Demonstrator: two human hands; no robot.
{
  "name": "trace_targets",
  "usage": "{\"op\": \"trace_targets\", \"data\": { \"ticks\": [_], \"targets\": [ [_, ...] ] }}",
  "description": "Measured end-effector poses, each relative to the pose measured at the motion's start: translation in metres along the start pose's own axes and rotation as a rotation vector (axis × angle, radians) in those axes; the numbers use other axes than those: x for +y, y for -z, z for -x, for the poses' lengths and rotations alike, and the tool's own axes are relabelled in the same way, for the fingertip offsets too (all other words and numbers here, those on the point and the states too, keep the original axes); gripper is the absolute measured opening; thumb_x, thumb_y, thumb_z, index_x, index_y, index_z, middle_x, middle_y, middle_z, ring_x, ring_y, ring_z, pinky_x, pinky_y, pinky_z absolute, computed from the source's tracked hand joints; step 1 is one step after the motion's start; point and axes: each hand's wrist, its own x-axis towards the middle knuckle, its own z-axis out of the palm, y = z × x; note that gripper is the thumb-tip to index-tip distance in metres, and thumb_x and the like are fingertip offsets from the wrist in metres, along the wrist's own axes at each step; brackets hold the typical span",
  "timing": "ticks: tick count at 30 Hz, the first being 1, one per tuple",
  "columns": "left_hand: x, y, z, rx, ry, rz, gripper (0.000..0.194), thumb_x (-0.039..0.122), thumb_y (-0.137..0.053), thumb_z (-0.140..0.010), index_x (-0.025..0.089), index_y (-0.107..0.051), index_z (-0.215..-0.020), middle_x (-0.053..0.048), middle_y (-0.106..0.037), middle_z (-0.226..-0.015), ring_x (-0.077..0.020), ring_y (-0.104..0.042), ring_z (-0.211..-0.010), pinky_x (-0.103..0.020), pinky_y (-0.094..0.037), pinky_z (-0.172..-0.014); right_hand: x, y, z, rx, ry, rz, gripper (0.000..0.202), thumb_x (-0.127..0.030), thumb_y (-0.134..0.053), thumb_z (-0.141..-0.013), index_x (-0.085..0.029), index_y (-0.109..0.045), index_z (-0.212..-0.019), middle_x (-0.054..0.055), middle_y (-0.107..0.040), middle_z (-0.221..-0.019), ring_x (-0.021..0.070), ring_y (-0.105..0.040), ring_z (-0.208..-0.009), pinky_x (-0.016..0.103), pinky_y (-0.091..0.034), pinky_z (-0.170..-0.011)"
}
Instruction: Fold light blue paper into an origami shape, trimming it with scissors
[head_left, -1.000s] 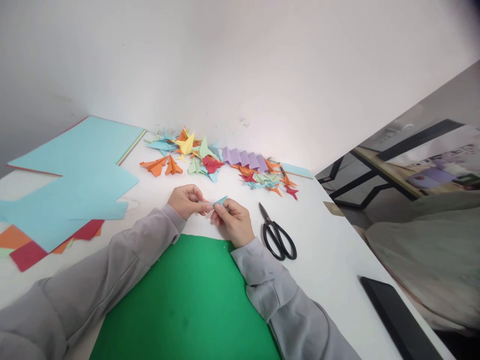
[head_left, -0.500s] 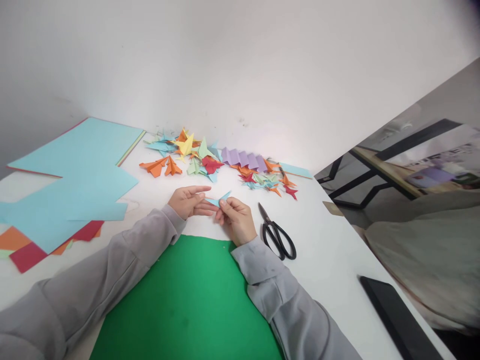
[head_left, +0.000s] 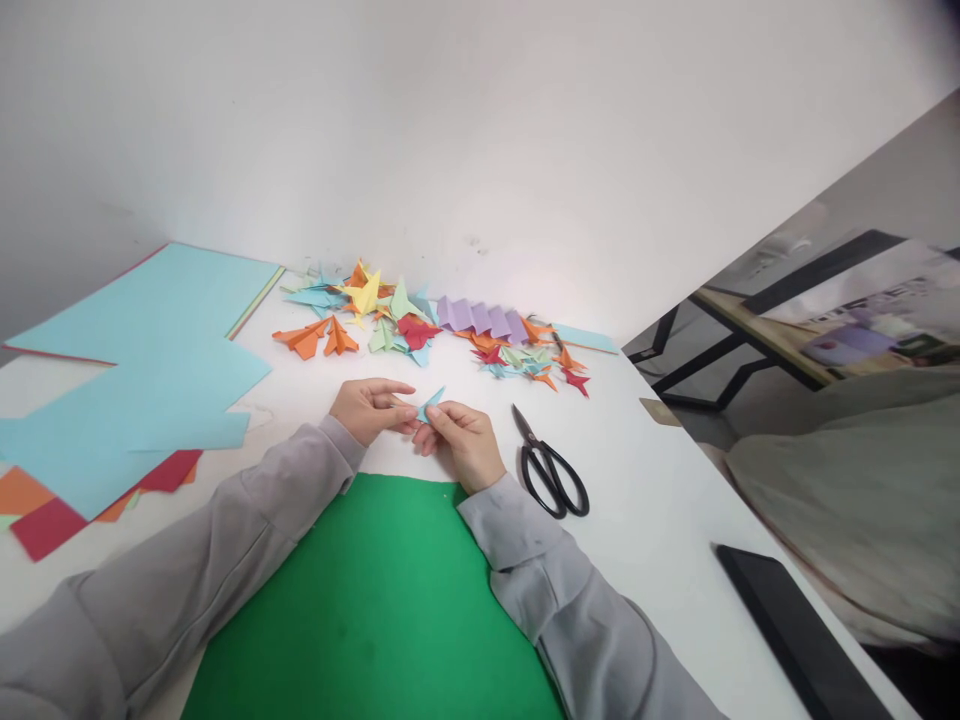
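Note:
Between my two hands is a small folded piece of light blue paper (head_left: 430,404), its pointed tip sticking up. My left hand (head_left: 369,408) pinches its left end between thumb and fingers, the index finger stretched out above. My right hand (head_left: 466,440) grips the right part between thumb and forefinger, the other fingers curled below. Both hands are just above the white table, beyond the far edge of a green sheet (head_left: 375,590). To the right of my right hand lie black-handled scissors (head_left: 551,465), blades pointing away.
Folded paper figures (head_left: 364,295) in several colours and a pleated purple strip (head_left: 480,318) lie along the wall. Blue paper sheets (head_left: 165,390) spread at the left, over red and orange pieces (head_left: 49,528). A black flat object (head_left: 795,630) rests near the right table edge.
My hands have come closer together, and the left fingers have closed more on the blue paper. The paper's tip now points up more steeply. The view has shifted slightly.

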Motion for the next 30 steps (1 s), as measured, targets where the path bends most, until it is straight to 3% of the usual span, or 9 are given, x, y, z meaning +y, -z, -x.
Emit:
{"op": "trace_targets", "data": {
  "ticks": [5, 12, 17, 20, 24, 30],
  "targets": [
    [0.0021, 0.0051, -0.0029, 0.092, -0.035, 0.008, 0.045, 0.024, -0.082, -0.042, 0.007, -0.063, -0.079, -0.002, -0.064, -0.051, -0.0147, -0.063, -0.05, -0.023, -0.051, -0.047, 0.0028, 0.0029, -0.0023, -0.105, -0.028, -0.027, 0.028, -0.043, -0.064, -0.071, -0.015, -0.064, -0.079, 0.003, -0.07, -0.064, 0.0101, -0.058, -0.045, 0.021, -0.038, -0.044],
    [0.0001, 0.0031, -0.005, 0.042, -0.104, -0.099, 0.049, 0.017, -0.083, -0.036, 0.008, -0.064, -0.081, 0.001, -0.064, -0.052, -0.008, -0.055, -0.043, -0.02, -0.047, -0.045, 0.0048, 0.0034, -0.002, -0.166, -0.078, 0.0, 0.033, -0.046, -0.063, -0.071, -0.013, -0.064, -0.07, 0.006, -0.07, -0.063, 0.0106, -0.059, -0.045, 0.021, -0.038, -0.043],
    [0.0017, 0.0036, -0.0038, 0.063, -0.08, -0.068, 0.044, 0.025, -0.083, -0.039, 0.009, -0.062, -0.074, 0.002, -0.061, -0.046, -0.0086, -0.053, -0.039, -0.02, -0.044, -0.041, 0.0009, 0.0008, -0.0015, -0.051, -0.043, -0.033, 0.046, -0.057, -0.052, -0.076, -0.013, -0.06, -0.066, 0.006, -0.068, -0.056, 0.0106, -0.058, -0.042, 0.021, -0.038, -0.042],
    [0.0026, 0.0039, -0.0026, 0.068, -0.07, -0.038, 0.045, 0.026, -0.083, -0.038, 0.009, -0.061, -0.073, 0.002, -0.061, -0.046, -0.0104, -0.057, -0.043, -0.02, -0.045, -0.041, 0.0014, 0.0003, -0.0024, 0.01, -0.033, -0.09, 0.043, -0.056, -0.055, -0.073, -0.014, -0.06, -0.071, 0.004, -0.068, -0.056, 0.01, -0.057, -0.041, 0.02, -0.04, -0.042],
    [0.0015, 0.0041, -0.003, 0.045, -0.068, -0.068, 0.043, 0.023, -0.083, -0.038, 0.009, -0.061, -0.073, 0.002, -0.061, -0.046, -0.0085, -0.054, -0.039, -0.02, -0.045, -0.041, 0.0042, -0.0001, -0.003, -0.035, -0.028, -0.016, 0.035, -0.048, -0.066, -0.067, -0.014, -0.058, -0.065, 0.002, -0.066, -0.051, 0.0096, -0.056, -0.04, 0.02, -0.04, -0.041],
    [-0.0013, 0.0052, -0.005, -0.012, -0.103, -0.12, 0.042, 0.02, -0.083, -0.038, 0.01, -0.062, -0.073, 0.003, -0.06, -0.046, -0.0084, -0.053, -0.037, -0.02, -0.045, -0.04, 0.0042, 0.0001, -0.0021, -0.058, 0.0, 0.008, 0.032, -0.046, -0.065, -0.069, -0.015, -0.057, -0.064, 0.001, -0.065, -0.052, 0.0094, -0.054, -0.04, 0.021, -0.041, -0.042]
  ]
}}
